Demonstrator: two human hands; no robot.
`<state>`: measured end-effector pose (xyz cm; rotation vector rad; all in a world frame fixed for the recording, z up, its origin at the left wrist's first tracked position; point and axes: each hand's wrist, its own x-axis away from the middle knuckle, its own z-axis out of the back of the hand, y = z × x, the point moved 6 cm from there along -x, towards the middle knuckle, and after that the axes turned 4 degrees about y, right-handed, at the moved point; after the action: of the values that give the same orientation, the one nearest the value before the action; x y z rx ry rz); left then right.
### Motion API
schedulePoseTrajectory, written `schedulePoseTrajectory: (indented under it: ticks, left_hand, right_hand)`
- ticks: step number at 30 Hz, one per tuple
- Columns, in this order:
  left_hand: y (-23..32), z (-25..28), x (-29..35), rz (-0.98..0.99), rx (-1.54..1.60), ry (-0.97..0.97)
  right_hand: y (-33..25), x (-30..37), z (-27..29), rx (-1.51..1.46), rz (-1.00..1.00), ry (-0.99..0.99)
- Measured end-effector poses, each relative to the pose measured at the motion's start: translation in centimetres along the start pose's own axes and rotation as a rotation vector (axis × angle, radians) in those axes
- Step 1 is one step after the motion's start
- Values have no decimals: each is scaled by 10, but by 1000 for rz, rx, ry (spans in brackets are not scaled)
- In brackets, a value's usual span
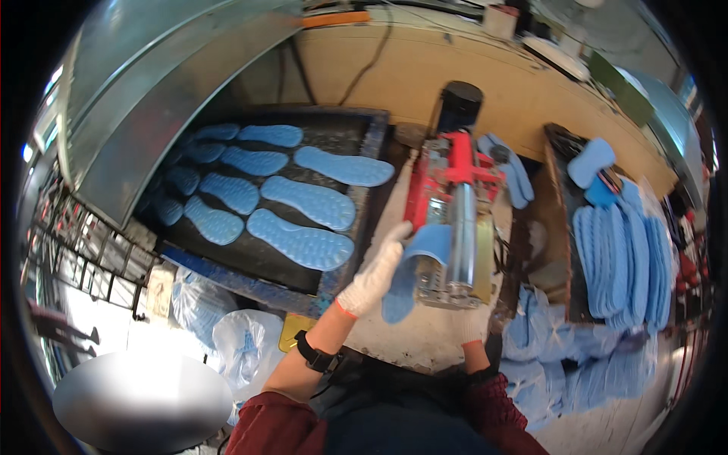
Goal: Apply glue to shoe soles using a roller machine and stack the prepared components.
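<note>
My left hand [371, 274], in a white knit glove, is at the left side of a red and silver roller machine [461, 220]. Its fingers stretch forward along the edge of a blue insole [400, 287], and I see no grip closed round it. This insole curves over at the machine's front left, one end hanging down. My right hand [472, 327], gloved too, is low by the machine's front right corner; the machine hides its fingers. Several blue dimpled insoles [307, 202] lie in rows on a dark conveyor bed [284, 282] to the left.
A metal hood [182, 83] covers the conveyor's far left. To the right, a shelf [557, 205] bears stacked blue insoles [618, 262]. More insoles [509, 171] lie behind the machine. Plastic bags [246, 341] stand on the floor at the left, and bagged insoles [553, 379] at the right.
</note>
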<state>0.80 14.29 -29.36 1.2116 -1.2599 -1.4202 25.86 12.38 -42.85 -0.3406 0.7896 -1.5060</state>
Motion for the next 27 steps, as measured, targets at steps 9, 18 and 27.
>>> schedulePoseTrajectory:
  ticks: [9,18,27]
  left_hand:
    - [45,25,50,500,742,141]
    - [12,137,-173,214,1166,505]
    - [-79,205,-287,322,1102,733]
  right_hand:
    - [-8,24,-1,221,-22,-173]
    - [1,62,27,323,-47,-202]
    - [12,70,26,371,-95,-249]
